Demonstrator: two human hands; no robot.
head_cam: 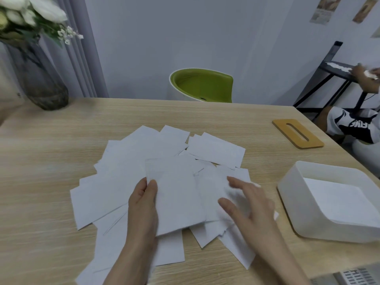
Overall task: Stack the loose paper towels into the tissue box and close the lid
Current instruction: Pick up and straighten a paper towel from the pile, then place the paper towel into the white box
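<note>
Several loose white paper towels (131, 171) lie fanned out over the middle of the wooden table (41, 157). My left hand (143, 204) pinches the left edge of one towel (174, 194) and holds it on top of the pile. My right hand (245, 202) hovers with fingers spread over the towels at the right, blurred, holding nothing. The white tissue box (287, 194) stands open at the right with a few towels (337, 200) stacked flat inside. Its wooden lid (296, 133), with a slot, lies apart at the far right of the table.
A glass vase (39, 79) of white flowers stands at the table's far left corner. A green chair (202, 85) sits behind the table. Another person's hand and leg (349, 122) show at the right edge beside a black rack. A grey device (353, 276) is at the bottom right.
</note>
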